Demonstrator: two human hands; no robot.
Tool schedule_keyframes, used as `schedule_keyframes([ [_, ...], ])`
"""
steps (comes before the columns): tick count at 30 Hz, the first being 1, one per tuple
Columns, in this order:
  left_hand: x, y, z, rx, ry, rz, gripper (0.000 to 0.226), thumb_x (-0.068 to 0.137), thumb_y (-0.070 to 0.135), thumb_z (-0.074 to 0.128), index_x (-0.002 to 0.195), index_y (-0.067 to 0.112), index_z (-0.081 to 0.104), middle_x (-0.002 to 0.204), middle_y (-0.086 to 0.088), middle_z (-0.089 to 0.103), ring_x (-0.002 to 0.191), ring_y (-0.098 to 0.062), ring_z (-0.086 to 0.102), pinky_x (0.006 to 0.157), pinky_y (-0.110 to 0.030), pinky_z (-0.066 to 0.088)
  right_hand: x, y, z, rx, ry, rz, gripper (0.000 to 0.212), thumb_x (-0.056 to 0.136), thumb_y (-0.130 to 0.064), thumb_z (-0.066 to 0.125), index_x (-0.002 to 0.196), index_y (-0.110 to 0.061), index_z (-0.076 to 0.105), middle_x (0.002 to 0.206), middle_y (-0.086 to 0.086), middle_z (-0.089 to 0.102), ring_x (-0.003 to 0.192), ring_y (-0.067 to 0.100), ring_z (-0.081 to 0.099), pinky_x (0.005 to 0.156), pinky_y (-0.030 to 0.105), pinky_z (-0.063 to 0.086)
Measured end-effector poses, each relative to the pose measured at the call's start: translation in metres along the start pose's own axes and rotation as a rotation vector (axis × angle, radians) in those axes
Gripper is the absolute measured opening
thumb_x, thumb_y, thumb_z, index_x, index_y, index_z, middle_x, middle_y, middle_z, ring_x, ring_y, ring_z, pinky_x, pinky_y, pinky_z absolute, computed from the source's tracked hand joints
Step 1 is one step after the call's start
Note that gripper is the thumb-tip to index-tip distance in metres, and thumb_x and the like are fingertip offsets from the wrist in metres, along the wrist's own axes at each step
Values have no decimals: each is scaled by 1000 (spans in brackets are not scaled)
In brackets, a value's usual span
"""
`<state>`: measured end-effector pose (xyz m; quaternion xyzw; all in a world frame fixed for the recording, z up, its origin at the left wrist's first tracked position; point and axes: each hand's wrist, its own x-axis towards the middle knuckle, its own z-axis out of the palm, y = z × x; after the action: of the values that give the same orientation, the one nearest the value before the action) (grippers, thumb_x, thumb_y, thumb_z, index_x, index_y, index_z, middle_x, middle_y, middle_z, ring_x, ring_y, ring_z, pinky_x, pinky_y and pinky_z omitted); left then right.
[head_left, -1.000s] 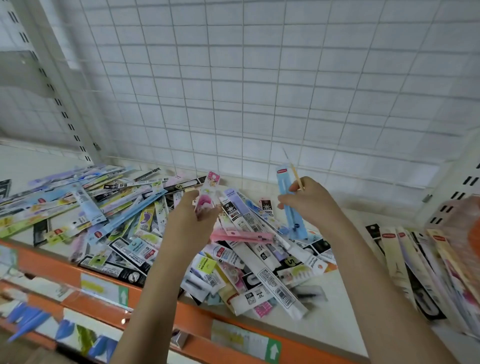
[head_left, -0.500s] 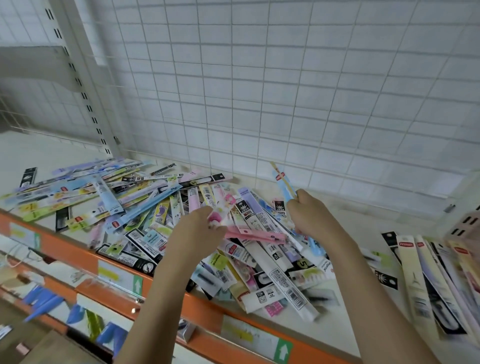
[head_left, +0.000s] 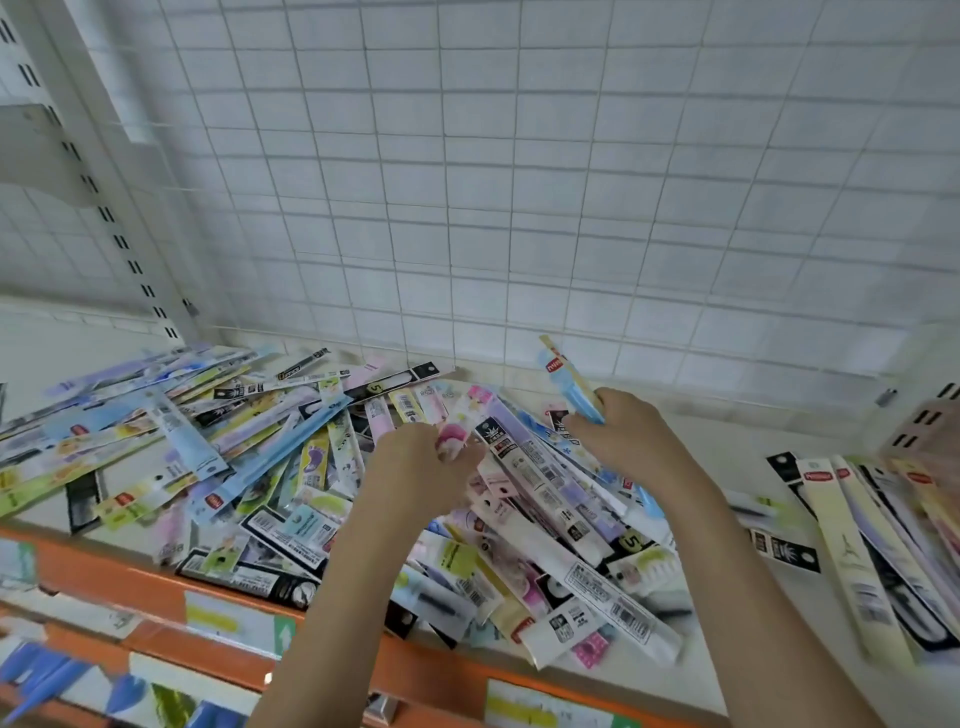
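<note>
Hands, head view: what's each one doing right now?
Left hand: pinches a pink packet.
Right hand: grips a blue packet.

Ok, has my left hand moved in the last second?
Yes: the left hand, gripping a pink packet, has sunk a little toward the pile of packets, measured against the long black-and-white packet behind it.
</note>
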<state>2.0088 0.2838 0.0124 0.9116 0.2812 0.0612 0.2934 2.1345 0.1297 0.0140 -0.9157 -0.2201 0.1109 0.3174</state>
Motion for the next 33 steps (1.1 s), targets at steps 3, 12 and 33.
schedule_keyframes([
  [3,-1,-1,-16,-59,19,-10,25,84,32,66,89,9,58,79,-7,65,73,-23,64,61,-28,46,4,-6,2,-72,-20,-6,27,89,-31,56,72,-14,45,62,-1,45,52,15,42,48,25,31],
  [12,9,-25,-28,-145,146,-2,18,96,19,44,87,4,40,64,-3,38,55,-14,36,48,-27,26,3,-21,27,-220,-245,43,54,72,-46,75,104,-5,61,92,8,63,79,21,61,71,31,48],
  [33,-7,-26,-27,-386,104,-82,12,95,8,37,98,8,48,81,-10,64,55,-17,60,45,-21,40,18,-17,37,-265,-98,-3,46,95,-53,38,97,-9,52,74,0,51,73,22,53,61,31,40],
])
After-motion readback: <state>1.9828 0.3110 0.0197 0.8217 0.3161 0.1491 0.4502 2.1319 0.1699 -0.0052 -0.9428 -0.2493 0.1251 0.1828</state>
